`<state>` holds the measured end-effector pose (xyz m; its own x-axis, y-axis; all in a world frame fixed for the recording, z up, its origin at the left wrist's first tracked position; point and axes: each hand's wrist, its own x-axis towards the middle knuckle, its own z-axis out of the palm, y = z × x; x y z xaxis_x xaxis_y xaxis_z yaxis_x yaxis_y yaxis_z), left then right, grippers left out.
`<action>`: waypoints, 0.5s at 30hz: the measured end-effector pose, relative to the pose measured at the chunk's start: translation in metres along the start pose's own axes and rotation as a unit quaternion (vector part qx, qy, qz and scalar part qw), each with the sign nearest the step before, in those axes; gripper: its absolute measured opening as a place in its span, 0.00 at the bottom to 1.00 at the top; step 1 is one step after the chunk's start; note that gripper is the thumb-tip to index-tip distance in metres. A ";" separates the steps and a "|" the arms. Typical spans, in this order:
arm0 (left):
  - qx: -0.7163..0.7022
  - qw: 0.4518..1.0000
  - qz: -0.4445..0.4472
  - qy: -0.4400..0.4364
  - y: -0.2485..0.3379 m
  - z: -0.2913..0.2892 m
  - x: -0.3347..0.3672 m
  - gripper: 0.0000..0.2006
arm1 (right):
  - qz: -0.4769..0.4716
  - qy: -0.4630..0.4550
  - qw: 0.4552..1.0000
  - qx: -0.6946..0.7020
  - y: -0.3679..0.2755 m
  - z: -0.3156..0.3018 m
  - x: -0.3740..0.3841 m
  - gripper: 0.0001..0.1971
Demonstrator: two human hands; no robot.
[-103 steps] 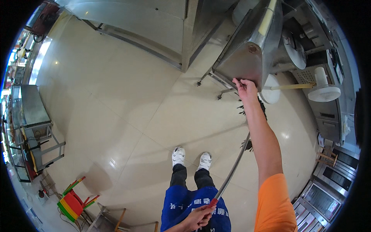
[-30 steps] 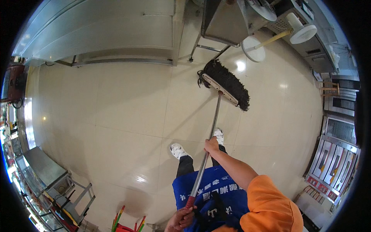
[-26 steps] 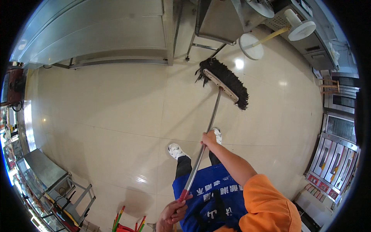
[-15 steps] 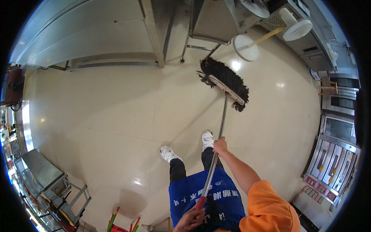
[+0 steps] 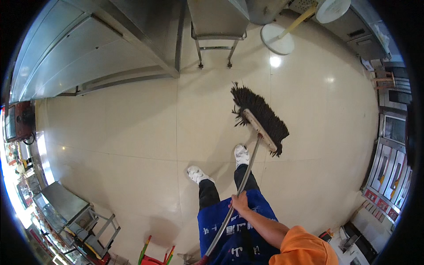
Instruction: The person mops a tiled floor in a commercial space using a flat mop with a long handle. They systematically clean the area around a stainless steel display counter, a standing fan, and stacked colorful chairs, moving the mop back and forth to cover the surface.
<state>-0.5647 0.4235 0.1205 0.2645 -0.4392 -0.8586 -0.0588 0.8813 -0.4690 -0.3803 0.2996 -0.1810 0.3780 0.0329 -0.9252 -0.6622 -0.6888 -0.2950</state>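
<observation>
1. Mop (image 5: 249,170): found ahead of the person, its dark strands (image 5: 267,114) spread over the pale floor (image 5: 141,123), just beyond and to the right of the right shoe (image 5: 241,155). The head sits at a slant and appears to lie flat.
2. Right hand (image 5: 239,202): fingers curled round the metal pole (image 5: 224,224) with no gap noted, in front of the blue apron (image 5: 215,216).
3. Left hand: out of view; what its fingers do cannot be told. The red grip (image 5: 202,261) is cut off by the lower edge.
4. Surroundings: the metal stand (image 5: 218,20) is apart from the strands, beyond them and to the left; the white round base (image 5: 277,39) is farther off, near the wall side.
5. Step in hand, in my judgement: mopping, mid-stroke, on the floor before the shoes.
6. Next move, in my judgement: it calls for a steady hold on the pole, strands pressed evenly down, and the head steered past the right shoe.
</observation>
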 end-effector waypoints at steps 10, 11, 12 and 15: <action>0.028 0.976 -0.079 -0.203 0.006 0.112 0.084 0.17 | -0.142 0.150 0.978 0.026 -0.151 -0.134 0.150 0.39; 0.004 0.972 -0.082 -0.221 0.008 0.117 0.097 0.16 | -0.132 0.152 0.979 -0.002 -0.163 -0.132 0.161 0.40; -0.014 0.970 -0.080 -0.231 0.012 0.107 0.102 0.16 | -0.120 0.155 0.980 -0.030 -0.171 -0.126 0.168 0.41; -0.073 0.964 -0.086 -0.242 0.027 0.057 0.090 0.12 | -0.105 0.168 0.957 -0.210 -0.167 -0.078 0.158 0.43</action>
<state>-0.4874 0.4180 0.0422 0.6988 -0.4116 -0.5850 -0.1005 0.7532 -0.6500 -0.1597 0.3638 -0.2591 0.7086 0.0168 -0.7054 -0.2560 -0.9255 -0.2792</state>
